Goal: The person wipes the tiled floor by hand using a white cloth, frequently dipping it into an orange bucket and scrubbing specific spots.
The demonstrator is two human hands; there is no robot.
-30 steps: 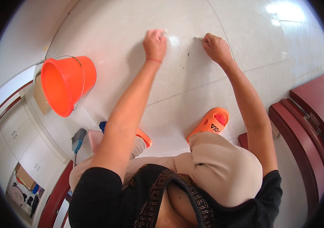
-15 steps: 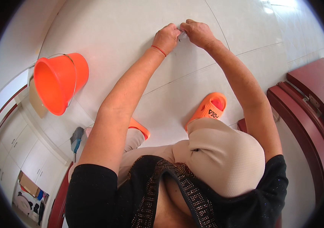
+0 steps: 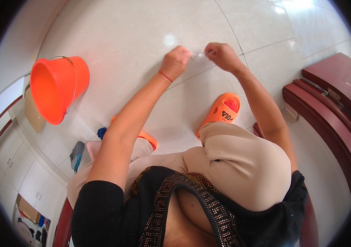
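Note:
Over the tiled floor, my left hand (image 3: 174,61), with a red cord round its wrist, is closed, its fingertips blurred. Facing it across a small gap, my right hand (image 3: 223,57) is closed too. A small, thin, whitish see-through piece (image 3: 202,54) shows between them, pinched at my right fingertips. It is smeared by motion, and its kind is not clear. Whether my left fingers grip its other end or something else cannot be made out.
An orange bucket (image 3: 56,88) with a wire handle lies tipped at the left. Orange slippers (image 3: 221,113) are on my feet. A grey brush head (image 3: 76,151) with a blue base is at the lower left. A dark red door frame (image 3: 323,111) stands at the right.
Both hands have come lower in the view, nearer to me, and have moved a little apart. The whitish piece now shows stretched thin between them.

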